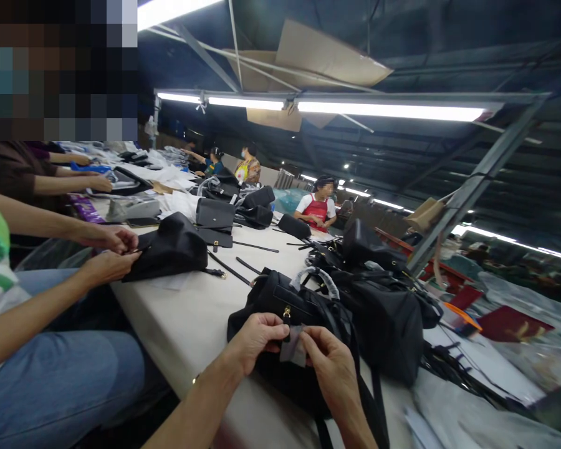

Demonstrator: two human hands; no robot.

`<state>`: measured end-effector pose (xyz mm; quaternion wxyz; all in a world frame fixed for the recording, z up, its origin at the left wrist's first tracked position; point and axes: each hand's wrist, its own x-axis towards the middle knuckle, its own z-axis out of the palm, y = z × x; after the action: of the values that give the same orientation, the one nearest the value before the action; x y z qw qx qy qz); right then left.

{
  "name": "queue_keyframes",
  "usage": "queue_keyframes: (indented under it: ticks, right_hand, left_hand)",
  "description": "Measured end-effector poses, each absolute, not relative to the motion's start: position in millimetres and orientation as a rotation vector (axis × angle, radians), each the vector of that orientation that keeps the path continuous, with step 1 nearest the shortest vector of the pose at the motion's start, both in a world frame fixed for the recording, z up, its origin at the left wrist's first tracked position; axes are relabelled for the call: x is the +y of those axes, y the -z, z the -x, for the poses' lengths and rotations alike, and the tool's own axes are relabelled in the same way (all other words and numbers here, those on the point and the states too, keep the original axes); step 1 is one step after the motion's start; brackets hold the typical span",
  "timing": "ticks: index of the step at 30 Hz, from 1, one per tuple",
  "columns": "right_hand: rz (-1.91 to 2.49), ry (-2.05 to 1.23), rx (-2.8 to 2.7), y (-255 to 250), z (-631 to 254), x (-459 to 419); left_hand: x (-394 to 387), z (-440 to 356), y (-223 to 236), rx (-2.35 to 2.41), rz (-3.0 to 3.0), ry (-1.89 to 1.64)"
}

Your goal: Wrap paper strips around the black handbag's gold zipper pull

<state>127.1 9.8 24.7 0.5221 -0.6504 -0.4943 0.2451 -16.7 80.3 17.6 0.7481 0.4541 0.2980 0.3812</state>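
A black bag [257,305] rests on the white table [168,324] in front of me, its top handle [330,284] wrapped in clear plastic. From a gold fitting on its front hangs a black zipper pull [287,324]. My left hand [264,333] is closed, pinching at the pull's lower end between thumb and fingers. A small translucent sheet [293,350] lies just below and behind the pull. My right hand [327,352] grips this sheet's right edge between thumb and forefinger. The bag's lower part is partly hidden behind my hands.
On my left, a co-worker's hands [112,252] work at another black bag [175,246]. More black bags [378,312] crowd the right side, beside clear plastic sheeting [495,405]. Straps and flat bag parts [215,215] lie farther back. A person in a red apron [316,209] stands beyond.
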Motion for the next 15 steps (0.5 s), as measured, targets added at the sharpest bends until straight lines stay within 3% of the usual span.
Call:
queue_keyframes:
  ticks: [15]
  right_hand:
    - [1.676, -0.37, -1.261, -19, -93, 7]
  left_hand:
    - [60, 41, -20, 0.651, -0.939, -0.894]
